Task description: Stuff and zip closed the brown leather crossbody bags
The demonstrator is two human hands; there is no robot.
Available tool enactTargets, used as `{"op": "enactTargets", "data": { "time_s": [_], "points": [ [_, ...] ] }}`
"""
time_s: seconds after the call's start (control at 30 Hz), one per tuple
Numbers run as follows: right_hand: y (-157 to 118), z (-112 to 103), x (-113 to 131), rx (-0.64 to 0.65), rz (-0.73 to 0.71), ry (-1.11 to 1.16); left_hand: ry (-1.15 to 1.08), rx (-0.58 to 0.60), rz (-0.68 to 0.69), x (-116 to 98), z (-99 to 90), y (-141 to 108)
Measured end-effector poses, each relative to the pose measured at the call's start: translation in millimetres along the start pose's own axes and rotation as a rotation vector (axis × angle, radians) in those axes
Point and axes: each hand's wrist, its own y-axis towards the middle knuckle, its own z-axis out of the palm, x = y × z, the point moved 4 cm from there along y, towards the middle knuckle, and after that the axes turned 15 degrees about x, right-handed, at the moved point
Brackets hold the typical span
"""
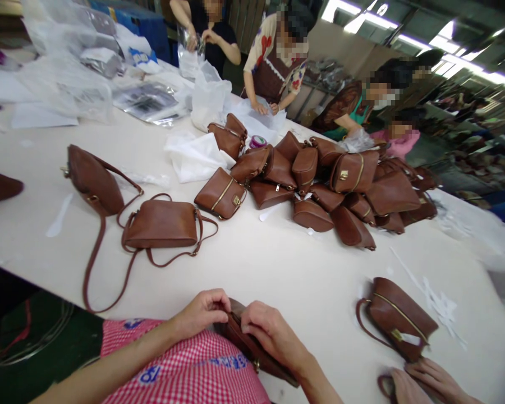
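Note:
Low in the head view, a dark brown bag (258, 352) rests against the checked apron at the table's edge, tilted, with its opening upward. My left hand (206, 311) pinches the bag's left end near the opening. My right hand (271, 331) grips the top edge just beside it, fingers curled over the rim. A small metal fitting shows on the bag's near side. Beyond my hands lie a brown bag with a strap (162, 224), another standing bag with a long strap (95, 179), and a zipped bag with a gold lock (221, 193).
A large pile of brown bags (311, 191) covers the middle of the white table (244, 269). Another person's hands (425, 381) hold a brown item at the lower right, beside a zipped bag (399, 317). Clear plastic and white sheets lie behind; several people work across the table.

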Motion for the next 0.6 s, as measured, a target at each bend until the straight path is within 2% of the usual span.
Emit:
{"op": "enactTargets", "data": {
  "time_s": [0.2, 0.27, 0.33, 0.4, 0.47, 0.6],
  "points": [
    [35.8, 4.6, -18.4, -0.15, -0.04, 0.304, -0.032, -0.066, 0.019, -0.3, -9.1, 2.9],
    [40.9, 8.3, -22.5, -0.145, 0.008, 0.364, -0.028, -0.067, 0.015, -1.7, -10.2, -0.5],
    [41.2, 12.6, -25.6, -0.146, 0.121, 0.396, -0.019, -0.052, -0.002, -2.3, -9.2, -4.7],
    [39.9, 16.2, -25.8, -0.166, 0.237, 0.375, -0.004, -0.032, -0.023, -1.9, -7.9, -8.3],
    [40.3, 18.0, -21.3, -0.192, 0.285, 0.285, -0.01, -0.024, -0.026, -1.6, -8.6, -10.9],
    [46.1, 20.4, -8.8, -0.197, 0.22, 0.121, -0.014, -0.04, -0.04, -3.4, -13.5, -12.9]
  ]
}}
